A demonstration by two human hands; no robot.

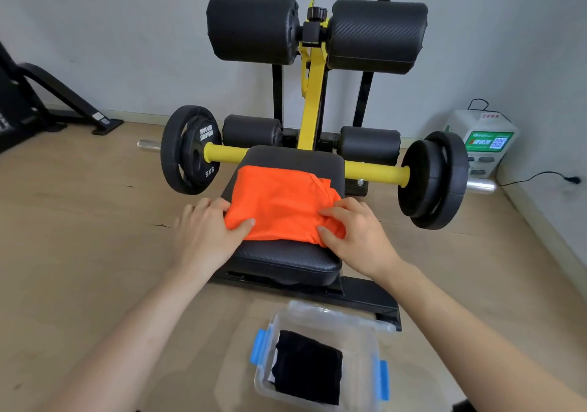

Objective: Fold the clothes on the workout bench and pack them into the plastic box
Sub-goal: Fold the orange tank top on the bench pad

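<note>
Orange garment [282, 202] folded on the workout bench [286, 259] seat, near edge of the pad bare. Left hand [203, 233] pinching the garment's left edge, thumb on top, fingertips hidden under fabric. Right hand [355, 237] gripping the bunched near-right corner. Plastic box [333, 316] on the floor by the bench's near end, partly cut off; black garment [308, 367] inside.

Bare floor [79, 221] lies open left of the tabletop [286, 259]. Behind it, weight plates [190, 149] stick out on both sides. The open plastic box [362, 348] sits in front of it.
</note>
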